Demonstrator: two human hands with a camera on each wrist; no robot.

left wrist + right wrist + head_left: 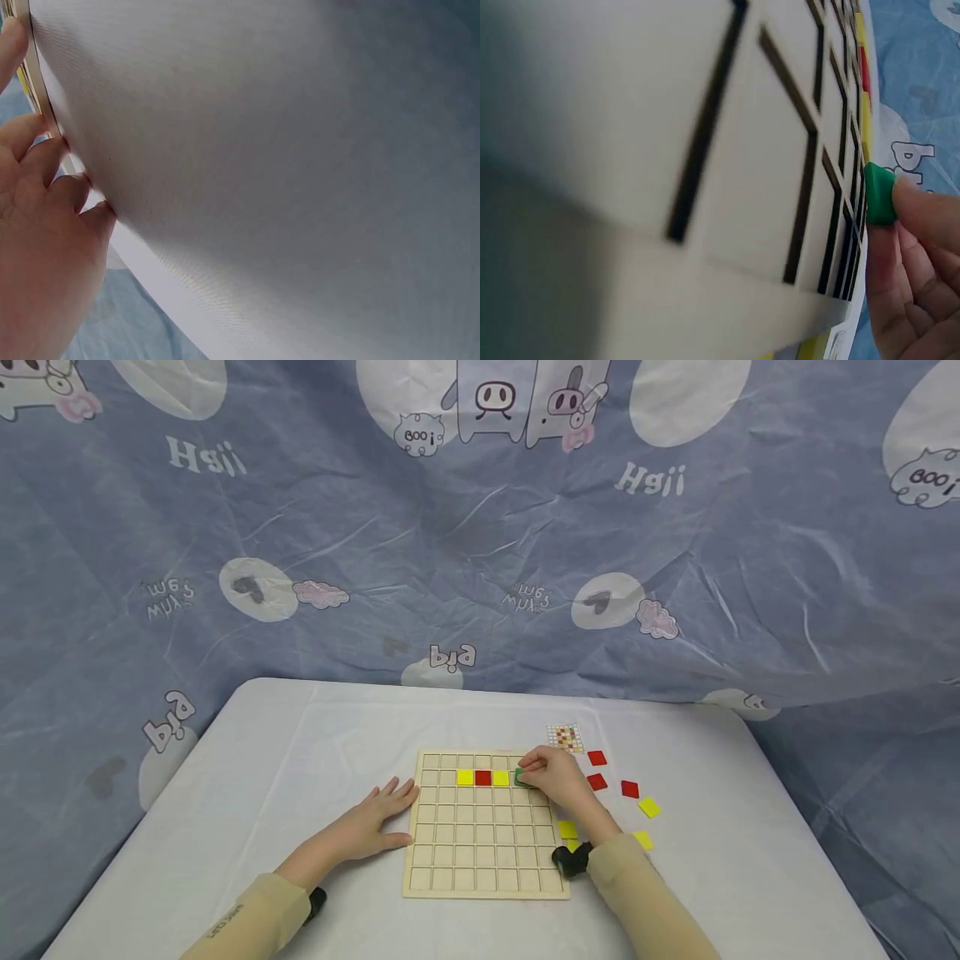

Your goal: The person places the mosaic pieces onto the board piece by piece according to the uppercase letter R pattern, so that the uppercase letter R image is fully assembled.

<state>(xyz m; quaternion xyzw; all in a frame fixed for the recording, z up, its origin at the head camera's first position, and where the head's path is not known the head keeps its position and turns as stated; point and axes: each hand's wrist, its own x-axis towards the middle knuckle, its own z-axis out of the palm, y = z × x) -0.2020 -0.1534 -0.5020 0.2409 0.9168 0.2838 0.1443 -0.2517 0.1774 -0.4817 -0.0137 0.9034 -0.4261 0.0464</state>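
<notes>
Blue backdrop (465,552): "Haii" (206,457), "BOO" (419,435), upside-down "pig" (452,657), "why me?" (169,598).

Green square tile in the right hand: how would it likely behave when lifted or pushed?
The green square tile is probably stiff: its edges look straight where the right hand pinches it. It is likely light, being small beside that hand. Its flat face and corners suggest sliding rather than rolling when pushed.
</notes>
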